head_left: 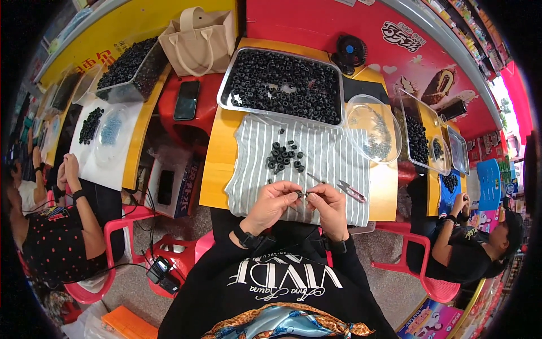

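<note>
Two hands meet over the near edge of the striped cloth (316,155), and we see a small black ring (299,194) pinched in the fingertips of the left hand (272,202). The right hand (330,204) closes its fingers on something thin just beside the ring; we cannot tell what it is. The ring is dark, round and tiny, like the loose pile of black rings (285,156) lying further up the cloth.

The cloth is grey with white stripes and covers part of a yellow table (217,158). A pair of small snips (352,191) lies on it to the right of the hands. Behind the cloth we see a metal tray (224,90) heaped with black rings, and a clear plastic bowl (389,133) beside it. A beige bag (197,42) stands at the back, near a phone (187,100) on a red stool (186,131). Other people sit at tables on both sides.
</note>
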`<action>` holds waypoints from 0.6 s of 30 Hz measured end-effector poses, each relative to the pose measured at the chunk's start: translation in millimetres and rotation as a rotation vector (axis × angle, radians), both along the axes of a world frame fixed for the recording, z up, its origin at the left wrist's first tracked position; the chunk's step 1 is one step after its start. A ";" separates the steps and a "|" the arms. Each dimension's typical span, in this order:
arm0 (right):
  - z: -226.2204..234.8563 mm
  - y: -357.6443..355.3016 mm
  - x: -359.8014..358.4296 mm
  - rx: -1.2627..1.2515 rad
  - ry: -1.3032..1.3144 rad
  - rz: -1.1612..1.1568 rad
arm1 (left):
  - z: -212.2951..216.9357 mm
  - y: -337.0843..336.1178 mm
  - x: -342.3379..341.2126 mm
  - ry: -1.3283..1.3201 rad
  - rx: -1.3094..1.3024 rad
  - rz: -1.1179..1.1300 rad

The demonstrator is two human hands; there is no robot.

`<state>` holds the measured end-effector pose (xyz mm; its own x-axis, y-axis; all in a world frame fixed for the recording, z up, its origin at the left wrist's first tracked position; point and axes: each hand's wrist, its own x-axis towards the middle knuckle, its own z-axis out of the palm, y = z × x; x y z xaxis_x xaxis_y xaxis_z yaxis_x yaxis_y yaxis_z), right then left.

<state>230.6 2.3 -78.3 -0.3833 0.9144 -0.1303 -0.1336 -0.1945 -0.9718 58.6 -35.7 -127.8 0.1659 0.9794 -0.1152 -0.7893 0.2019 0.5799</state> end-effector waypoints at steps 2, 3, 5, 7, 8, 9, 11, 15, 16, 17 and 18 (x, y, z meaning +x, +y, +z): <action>-1.2 -0.7 0.5 -0.001 0.006 0.006 | -4.7 0.1 -0.6 0.005 -0.005 0.003; -1.5 -1.2 0.4 -0.004 0.005 0.005 | -6.8 0.4 -0.9 0.003 0.004 0.002; -1.2 -1.4 -1.1 0.003 0.023 -0.011 | -8.3 0.8 -0.7 0.002 0.010 0.002; -4.5 -2.4 -2.6 -0.005 0.009 -0.007 | -8.4 1.1 -0.3 0.003 0.018 0.013; -5.9 -2.9 -3.1 -0.010 -0.004 -0.004 | -8.9 1.1 -0.2 0.002 0.016 0.014; -6.3 -2.9 -4.1 -0.011 -0.005 -0.004 | -9.7 1.0 -0.2 0.003 0.028 0.014; -6.8 -2.4 -6.0 0.025 -0.030 -0.003 | -9.1 0.8 -0.2 0.003 0.038 0.016; -5.5 -2.2 -7.2 0.053 -0.024 0.008 | -3.9 0.6 0.6 0.064 0.059 0.027; -5.3 -2.3 -6.8 0.089 -0.037 0.011 | -3.3 0.6 1.1 0.101 0.082 0.035; -5.2 -2.4 -6.9 0.124 -0.048 0.016 | -2.2 0.4 1.6 0.100 0.081 0.037; -4.7 -2.6 -7.7 0.124 -0.049 0.018 | -0.9 0.3 2.3 0.122 0.088 0.053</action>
